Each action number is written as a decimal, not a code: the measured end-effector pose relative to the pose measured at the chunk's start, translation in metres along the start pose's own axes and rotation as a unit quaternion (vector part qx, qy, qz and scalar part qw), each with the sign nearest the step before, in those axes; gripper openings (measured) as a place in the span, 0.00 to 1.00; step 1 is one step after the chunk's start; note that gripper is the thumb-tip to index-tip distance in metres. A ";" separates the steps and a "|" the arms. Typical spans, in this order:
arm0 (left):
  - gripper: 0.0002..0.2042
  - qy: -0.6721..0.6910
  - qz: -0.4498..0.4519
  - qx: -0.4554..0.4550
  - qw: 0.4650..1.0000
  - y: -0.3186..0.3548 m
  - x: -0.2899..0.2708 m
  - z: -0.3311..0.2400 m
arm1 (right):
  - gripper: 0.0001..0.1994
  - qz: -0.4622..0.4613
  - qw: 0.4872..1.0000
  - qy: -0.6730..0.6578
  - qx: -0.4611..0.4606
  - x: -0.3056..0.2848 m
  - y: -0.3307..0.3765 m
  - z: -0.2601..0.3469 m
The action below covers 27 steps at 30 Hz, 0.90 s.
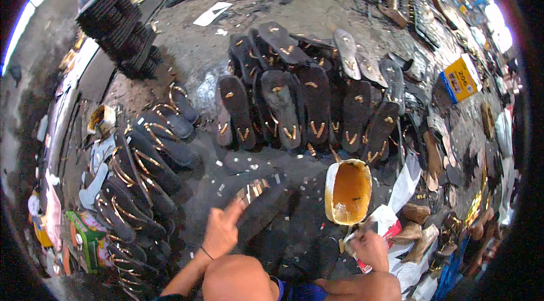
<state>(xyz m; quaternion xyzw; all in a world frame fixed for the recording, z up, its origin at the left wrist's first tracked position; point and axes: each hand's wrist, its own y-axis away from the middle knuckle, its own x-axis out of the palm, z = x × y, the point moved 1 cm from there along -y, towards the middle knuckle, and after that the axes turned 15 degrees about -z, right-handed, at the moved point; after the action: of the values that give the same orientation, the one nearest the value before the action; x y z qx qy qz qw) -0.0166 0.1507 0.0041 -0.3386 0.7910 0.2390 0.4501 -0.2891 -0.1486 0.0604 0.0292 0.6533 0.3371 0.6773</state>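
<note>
My left hand [222, 229] presses on the heel end of a black sandal sole [262, 206] lying on the dark floor, with gold strap ends showing at its top. My right hand [371, 247] is closed around a small tool or brush, its tip hidden, just below an open yellow container of glue [348, 192]. My knee [238, 278] fills the lower middle.
Rows of black soles with gold straps [294, 102] lie spread ahead. Finished sandals [141, 170] are lined up at left. A tall stack of black soles [122, 26] stands at upper left, a yellow box [460, 78] at right. Papers and scraps [405, 187] lie by the container.
</note>
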 end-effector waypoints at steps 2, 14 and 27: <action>0.34 -0.017 0.098 0.019 0.995 0.040 0.051 0.001 | 0.13 0.065 0.983 -0.113 -0.130 0.003 -0.010 -0.009; 0.32 0.133 -0.029 0.077 0.988 -0.057 0.126 -0.034 | 0.15 0.008 0.799 -0.590 -0.118 -0.018 -0.043 0.077; 0.31 0.662 0.134 -0.324 0.663 -0.078 0.049 -0.123 | 0.09 -0.346 0.776 -0.446 -0.282 -0.041 -0.103 0.118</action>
<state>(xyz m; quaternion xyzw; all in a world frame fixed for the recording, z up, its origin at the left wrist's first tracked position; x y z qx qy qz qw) -0.0434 0.0004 0.0149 -0.4226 0.7898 0.2512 -0.3668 -0.1361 -0.2008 0.0633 -0.2440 0.1194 0.1989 0.9416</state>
